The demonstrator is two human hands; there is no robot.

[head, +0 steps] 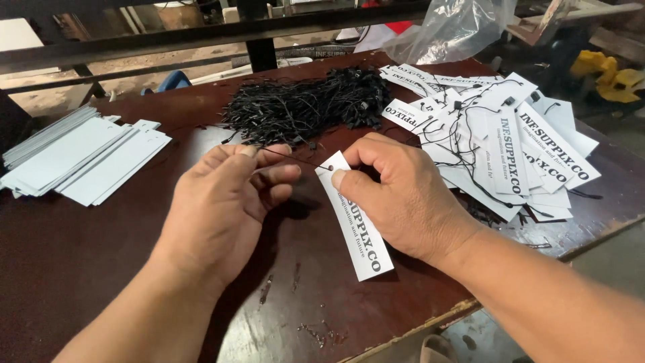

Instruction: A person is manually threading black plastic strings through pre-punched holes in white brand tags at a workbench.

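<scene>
My right hand [402,195] pinches the top of a long white paper tag [359,235] with dark printing, near its small punched hole. My left hand [225,205] grips a thin black string [299,160] between thumb and fingers, and the string runs to the tag's hole. Both hands hover just above the dark brown table [80,249]. Behind them lies a heap of black string loops [306,104].
A pile of white tags with strings attached [500,144] spreads at the right. A stack of plain pale tags [80,158] lies at the left. A clear plastic bag [450,27] sits at the back, with a dark rail [201,33] behind the table. The table's front edge is chipped.
</scene>
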